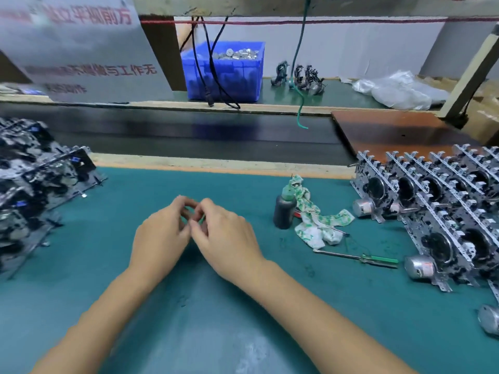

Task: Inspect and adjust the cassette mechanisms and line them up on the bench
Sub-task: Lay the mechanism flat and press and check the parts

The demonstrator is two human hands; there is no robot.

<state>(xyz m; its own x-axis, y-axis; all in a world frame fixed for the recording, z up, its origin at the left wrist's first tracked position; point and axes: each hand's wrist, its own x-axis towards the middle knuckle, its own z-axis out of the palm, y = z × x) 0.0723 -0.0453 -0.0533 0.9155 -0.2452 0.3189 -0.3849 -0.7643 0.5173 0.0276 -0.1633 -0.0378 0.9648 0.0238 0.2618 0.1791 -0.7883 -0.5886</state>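
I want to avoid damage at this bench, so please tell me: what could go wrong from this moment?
1. The dark bottle stands upright beside the right hand; a reach toward the lined-up mechanisms might tip it onto the green mat.
2. The screwdriver lies loose near that row, so a mechanism set down there could land on it.
3. The pile of mechanisms at the left looks tangled; pulling one may drag others.

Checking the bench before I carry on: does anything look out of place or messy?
Mechanisms on the left lie in a jumbled heap, unlike the neat rows on the right. A crumpled rag is bunched against the dark bottle. No spill visible.
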